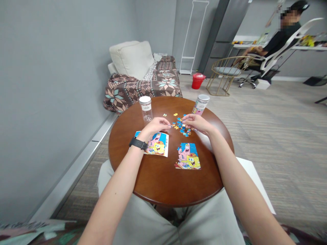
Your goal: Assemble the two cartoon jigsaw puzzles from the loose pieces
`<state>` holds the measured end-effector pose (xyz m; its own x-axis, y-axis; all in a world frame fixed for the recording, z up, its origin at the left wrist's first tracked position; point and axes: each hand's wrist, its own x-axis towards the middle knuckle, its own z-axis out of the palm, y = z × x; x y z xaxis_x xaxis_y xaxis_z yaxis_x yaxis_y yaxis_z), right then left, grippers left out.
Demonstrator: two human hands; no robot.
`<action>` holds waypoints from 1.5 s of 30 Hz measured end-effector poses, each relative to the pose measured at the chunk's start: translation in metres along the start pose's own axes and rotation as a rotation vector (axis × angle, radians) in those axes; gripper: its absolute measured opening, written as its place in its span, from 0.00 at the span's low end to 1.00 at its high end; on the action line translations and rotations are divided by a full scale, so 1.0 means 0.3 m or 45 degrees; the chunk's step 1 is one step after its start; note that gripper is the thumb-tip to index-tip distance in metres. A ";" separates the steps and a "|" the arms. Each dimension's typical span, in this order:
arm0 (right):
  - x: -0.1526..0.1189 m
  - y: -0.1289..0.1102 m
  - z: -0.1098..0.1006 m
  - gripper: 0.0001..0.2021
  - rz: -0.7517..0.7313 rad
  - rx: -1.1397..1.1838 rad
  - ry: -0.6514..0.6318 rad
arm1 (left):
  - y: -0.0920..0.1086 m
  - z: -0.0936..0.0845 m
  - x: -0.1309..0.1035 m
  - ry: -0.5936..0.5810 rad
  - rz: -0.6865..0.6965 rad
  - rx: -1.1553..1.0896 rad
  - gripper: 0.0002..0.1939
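Between the fingertips of my left hand (161, 124) is a small jigsaw puzzle piece (171, 126), held just left of a loose pile. My right hand (194, 121) is over the right part of that pile of puzzle pieces (183, 128), mostly blue and yellow. Its fingers are bent and close together, and they hide what lies between them. Nearer to me lies a partly joined puzzle (188, 157) with a pink and a yellow cartoon figure, its left edge uneven. The printed reference picture (158, 144) lies under my left wrist, which partly covers it.
On the round wooden table (163, 183) stand a clear jar (146, 109) at the back left and a printed jar (200, 104) at the back right. Two loose pieces lie behind the pile. Beyond are a covered sofa (143, 86), a red bin (198, 81) and a seated person (278, 37).
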<state>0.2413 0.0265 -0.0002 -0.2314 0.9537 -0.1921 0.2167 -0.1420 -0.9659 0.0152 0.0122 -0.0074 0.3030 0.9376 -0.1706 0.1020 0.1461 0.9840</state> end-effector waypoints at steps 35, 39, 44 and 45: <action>0.015 0.017 -0.006 0.04 0.012 0.012 0.057 | 0.002 -0.001 0.003 -0.021 -0.048 -0.017 0.13; 0.016 0.015 -0.008 0.07 0.034 0.058 0.066 | 0.012 0.004 -0.002 0.017 -0.039 0.038 0.14; 0.012 0.014 -0.007 0.11 0.005 0.067 0.035 | 0.018 0.011 -0.009 0.047 -0.014 0.028 0.13; 0.012 0.015 -0.006 0.12 -0.002 0.066 0.029 | 0.015 0.011 -0.008 0.056 -0.009 0.026 0.14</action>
<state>0.2433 0.0298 -0.0049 -0.2096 0.9597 -0.1873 0.1666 -0.1537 -0.9740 0.0181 0.0095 -0.0027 0.2599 0.9496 -0.1750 0.1238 0.1469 0.9814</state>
